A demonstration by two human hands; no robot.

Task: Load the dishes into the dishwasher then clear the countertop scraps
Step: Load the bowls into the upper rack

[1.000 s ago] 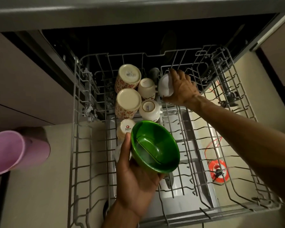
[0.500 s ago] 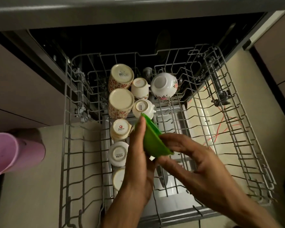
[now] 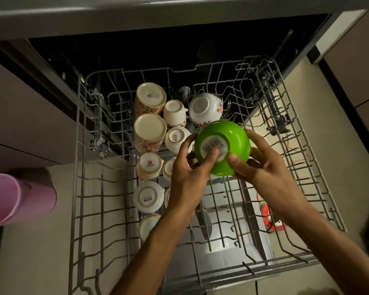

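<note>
A green bowl (image 3: pixel 222 147) is being held upside down over the pulled-out upper rack (image 3: pixel 90 188) of the dishwasher, just in front of an inverted white floral bowl (image 3: pixel 205 109) and right of the rows of upturned cups (image 3: pixel 150 133). It is being gripped from both sides: the left hand (image 3: pixel 192 177) is being curled round its left wall, with one of its fingers (image 3: pixel 213 154) lying across the barcode sticker on the base, while the right hand (image 3: pixel 262 167) is being clamped on the right wall, thumb on the outside near the base. The bowl is judged to be light, stiff plastic, glossy and possibly slippery if wet, and not fragile. Its wall near the rim is judged the best place to be taken hold of. The neighbouring ceramic pieces are judged liable to chip if knocked.
</note>
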